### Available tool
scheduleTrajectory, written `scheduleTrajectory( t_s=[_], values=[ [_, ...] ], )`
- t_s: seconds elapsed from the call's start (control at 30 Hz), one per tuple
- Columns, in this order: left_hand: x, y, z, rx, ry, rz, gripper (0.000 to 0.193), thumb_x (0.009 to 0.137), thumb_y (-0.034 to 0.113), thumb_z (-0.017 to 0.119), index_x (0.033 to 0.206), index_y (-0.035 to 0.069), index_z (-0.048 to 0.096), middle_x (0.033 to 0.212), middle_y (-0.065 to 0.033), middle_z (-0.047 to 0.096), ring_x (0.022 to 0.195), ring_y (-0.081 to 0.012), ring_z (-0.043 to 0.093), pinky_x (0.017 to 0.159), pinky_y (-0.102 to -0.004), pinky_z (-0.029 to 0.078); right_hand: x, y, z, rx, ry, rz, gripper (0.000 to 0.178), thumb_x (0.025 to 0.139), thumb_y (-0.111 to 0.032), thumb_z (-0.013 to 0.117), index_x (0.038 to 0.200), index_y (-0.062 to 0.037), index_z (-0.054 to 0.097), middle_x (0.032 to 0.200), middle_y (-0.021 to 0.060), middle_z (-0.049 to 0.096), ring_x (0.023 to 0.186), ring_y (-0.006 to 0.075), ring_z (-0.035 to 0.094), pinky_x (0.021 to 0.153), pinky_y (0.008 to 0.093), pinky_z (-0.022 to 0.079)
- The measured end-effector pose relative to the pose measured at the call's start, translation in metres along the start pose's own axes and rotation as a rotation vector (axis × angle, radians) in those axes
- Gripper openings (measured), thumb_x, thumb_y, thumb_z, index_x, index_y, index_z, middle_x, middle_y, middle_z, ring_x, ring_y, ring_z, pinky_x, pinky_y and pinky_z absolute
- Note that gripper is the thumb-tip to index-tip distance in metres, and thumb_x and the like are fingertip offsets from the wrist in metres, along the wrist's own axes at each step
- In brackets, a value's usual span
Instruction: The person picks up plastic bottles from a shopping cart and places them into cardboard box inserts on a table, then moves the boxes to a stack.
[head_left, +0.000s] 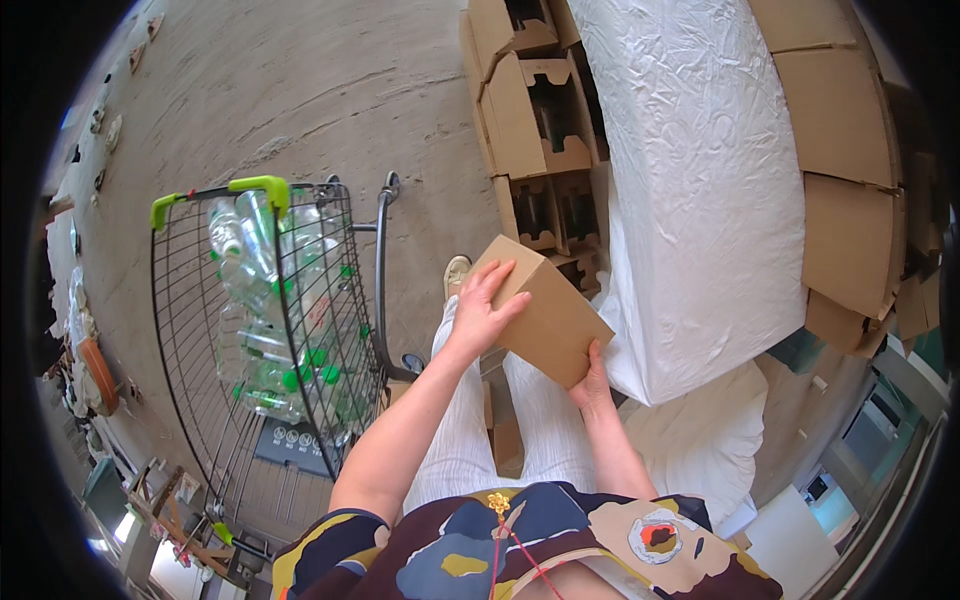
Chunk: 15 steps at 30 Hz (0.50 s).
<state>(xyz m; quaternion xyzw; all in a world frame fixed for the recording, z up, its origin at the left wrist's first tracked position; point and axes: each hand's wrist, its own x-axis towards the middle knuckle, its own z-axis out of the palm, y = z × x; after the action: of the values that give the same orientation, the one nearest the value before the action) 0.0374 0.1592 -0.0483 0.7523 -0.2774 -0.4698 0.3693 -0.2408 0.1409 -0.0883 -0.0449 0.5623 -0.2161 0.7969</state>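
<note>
A plain brown cardboard box (560, 318) is held in front of my body, tilted, above my legs. My left hand (484, 310) grips its left end, with the fingers spread over the top edge and the thumb on the near face. At the lower right corner my right hand (594, 382) holds it from below; the thumb lies along the side, and the other fingers are hidden behind the box. Just beyond the box stand open cardboard cartons (545, 115) with dark cut-outs and dividers.
To my left stands a black wire shopping cart (180, 330) with green corners, filled with clear plastic bottles (262, 290) with green caps. On the right, a long white-covered block (700, 200) runs beside more brown cartons (835, 115). A white sack (700, 430) lies near my right leg.
</note>
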Motion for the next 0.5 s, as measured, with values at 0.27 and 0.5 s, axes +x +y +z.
scheduleTrajectory(
  t_s=[0.27, 0.5],
  values=[
    [0.097, -0.027, 0.069, 0.013, -0.208, 0.102, 0.063, 0.081, 0.042, 0.071, 0.136, 0.014, 0.058, 0.148, -0.0149, 0.045, 0.136, -0.0348, 0.04, 0.114, -0.0439, 0.031, 0.068, -0.027, -0.028, 0.237, 0.142, 0.022, 0.075, 0.092, -0.072, 0.038, 0.145, -0.0186, 0.041, 0.149, 0.006, 0.042, 0.135, 0.0297, 0.043, 0.104, 0.0526, 0.042],
    [0.151, -0.046, 0.122, 0.066, -0.275, 0.204, 0.056, 0.08, 0.04, 0.07, 0.13, 0.017, 0.062, 0.143, -0.0093, 0.051, 0.131, -0.0316, 0.046, 0.104, -0.0421, 0.044, 0.126, -0.055, -0.025, 0.32, 0.257, 0.1, 0.067, 0.09, -0.07, 0.03, 0.14, -0.0266, 0.044, 0.137, 0.0048, 0.049, 0.118, 0.0308, 0.051, 0.083, 0.0584, 0.043]
  ],
)
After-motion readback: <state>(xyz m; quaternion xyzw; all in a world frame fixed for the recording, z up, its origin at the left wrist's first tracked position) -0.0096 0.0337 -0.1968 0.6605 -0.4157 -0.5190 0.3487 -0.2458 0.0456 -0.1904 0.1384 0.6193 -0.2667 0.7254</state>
